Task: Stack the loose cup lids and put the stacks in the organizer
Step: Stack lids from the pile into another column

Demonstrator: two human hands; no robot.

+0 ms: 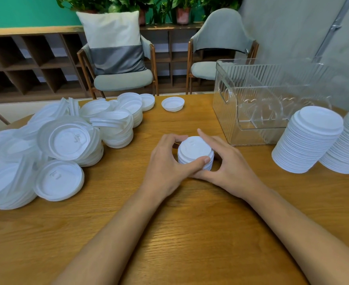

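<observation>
Your left hand point(169, 163) and right hand point(229, 167) are both wrapped round the short stack point(195, 150) of white lids that stands on the table point(190, 227) between them. The left thumb curls across its near side and the left fingers reach round the far side. The right forefinger lies along the right flank, and the right thumb is tucked low beneath the left one. These lids look thin, light and a little springy, so the stack will likely weigh next to nothing but may skew or fan apart if you squeeze unevenly. Take it by the sides, low down, with fingers spread round the rims, and keep it upright rather than pinching the top lid alone. The plastic looks smooth, so expect some slip between layers. The clear organizer point(223, 103) stands beyond your right hand and near it, with the tall stacks point(307, 140) further out on that side. The loose lids point(62, 145) lie heaped out past your left hand, and a single lid point(172, 103) sits upturned well beyond both hands.
</observation>
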